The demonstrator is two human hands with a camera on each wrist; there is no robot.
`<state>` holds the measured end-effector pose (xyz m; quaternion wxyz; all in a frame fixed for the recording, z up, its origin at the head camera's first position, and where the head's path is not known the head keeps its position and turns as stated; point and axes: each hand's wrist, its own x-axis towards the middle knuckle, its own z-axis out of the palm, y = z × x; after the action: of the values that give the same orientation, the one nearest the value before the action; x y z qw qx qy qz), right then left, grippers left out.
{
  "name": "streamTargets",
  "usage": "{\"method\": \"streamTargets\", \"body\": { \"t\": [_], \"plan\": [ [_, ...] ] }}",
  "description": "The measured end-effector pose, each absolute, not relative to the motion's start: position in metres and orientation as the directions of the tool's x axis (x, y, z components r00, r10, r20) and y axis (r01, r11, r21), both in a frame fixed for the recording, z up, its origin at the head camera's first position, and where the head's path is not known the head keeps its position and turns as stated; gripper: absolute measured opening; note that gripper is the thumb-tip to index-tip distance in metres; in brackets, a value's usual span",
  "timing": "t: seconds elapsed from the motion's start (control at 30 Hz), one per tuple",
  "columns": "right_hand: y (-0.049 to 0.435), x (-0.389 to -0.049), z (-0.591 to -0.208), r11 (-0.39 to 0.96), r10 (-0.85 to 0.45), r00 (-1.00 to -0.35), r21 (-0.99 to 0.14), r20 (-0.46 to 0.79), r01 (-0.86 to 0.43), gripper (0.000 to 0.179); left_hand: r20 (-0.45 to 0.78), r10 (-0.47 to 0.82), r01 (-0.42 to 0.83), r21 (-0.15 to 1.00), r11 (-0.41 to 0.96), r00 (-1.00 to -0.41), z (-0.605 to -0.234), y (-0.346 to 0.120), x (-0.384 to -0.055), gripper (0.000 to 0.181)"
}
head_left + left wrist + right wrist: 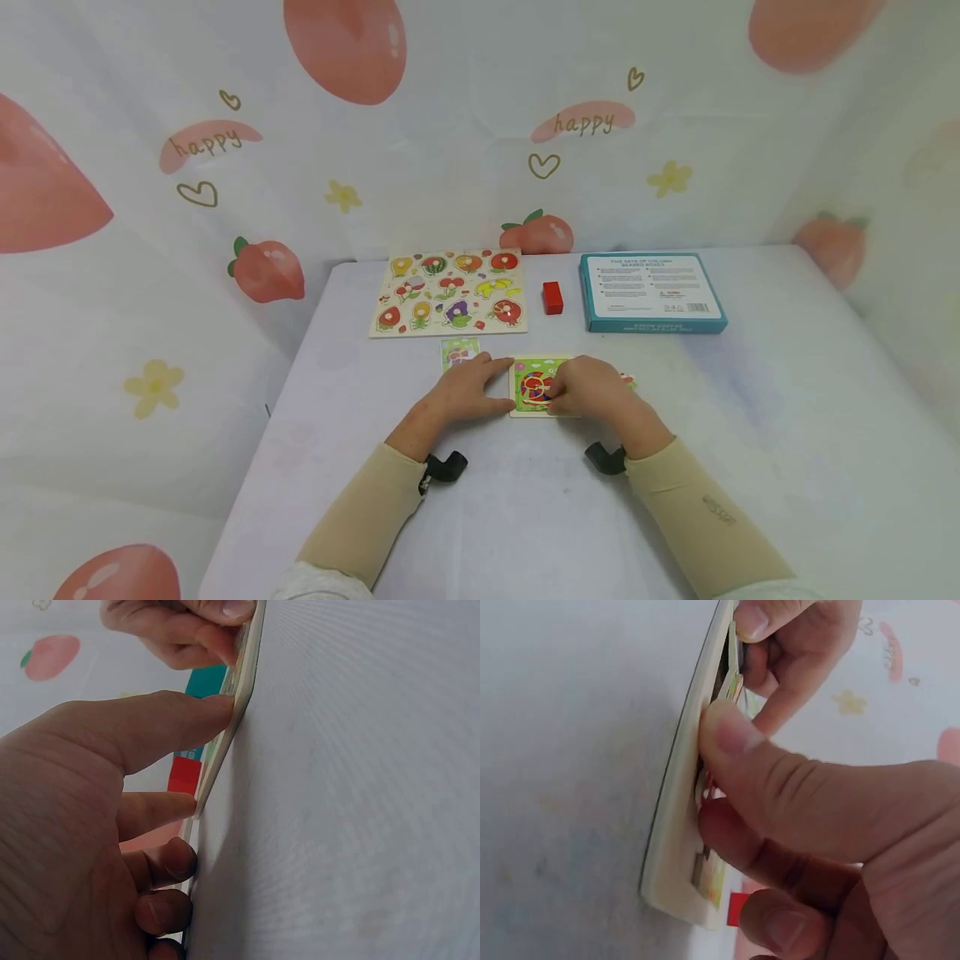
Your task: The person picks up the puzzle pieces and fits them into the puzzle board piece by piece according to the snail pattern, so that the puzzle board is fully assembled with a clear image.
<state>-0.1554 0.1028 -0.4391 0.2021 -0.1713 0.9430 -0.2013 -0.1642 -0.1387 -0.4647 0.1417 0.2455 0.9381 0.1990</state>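
Observation:
A small wooden jigsaw board [522, 414] with a pale frame and a colourful picture lies flat on the table. My left hand [467, 390] spreads thumb and index finger along its left edge, both fairly straight, touching the frame near its corners. The other left fingers are bent beside it. Over the board's right part, my right hand [597, 390] pinches a puzzle piece [709, 786] between thumb and index finger. That piece is mostly hidden by the fingers. Another piece [733, 688] sits tilted within the frame.
Behind my left hand lies a small picture card [454, 347]. Farther back are a fruit peg puzzle [448, 292], a red block [552, 298] and a teal-edged box [652, 293]. Loose pieces [628, 380] show partly beside my right hand.

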Motion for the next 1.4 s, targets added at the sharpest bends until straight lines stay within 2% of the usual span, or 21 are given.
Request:
{"method": "streamTargets", "body": {
  "t": [0.33,0.9,1.2,1.4],
  "plan": [
    [0.101,-0.151,-0.435,0.877,-0.412,-0.84,-0.402,-0.352,-0.262,0.02,-0.179,0.509,0.385,0.462,0.799,-0.842,-0.464,-0.139,-0.16,0.077],
    [0.142,-0.157,-0.408,0.781,-0.441,-0.859,-0.583,-0.259,-0.224,0.032,-0.164,0.517,0.41,0.433,0.803,-0.84,-0.465,-0.138,-0.163,0.076],
    [0.171,-0.165,-0.408,0.781,-0.355,-0.876,-0.619,-0.327,-0.086,0.036,-0.164,0.515,0.41,0.427,0.806,-0.841,-0.464,-0.138,-0.162,0.077],
    [0.191,-0.17,-0.413,0.775,-0.347,-0.883,-0.628,-0.317,-0.079,0.038,-0.168,0.512,0.403,0.433,0.806,-0.843,-0.464,-0.138,-0.163,0.077]
  ]
}}
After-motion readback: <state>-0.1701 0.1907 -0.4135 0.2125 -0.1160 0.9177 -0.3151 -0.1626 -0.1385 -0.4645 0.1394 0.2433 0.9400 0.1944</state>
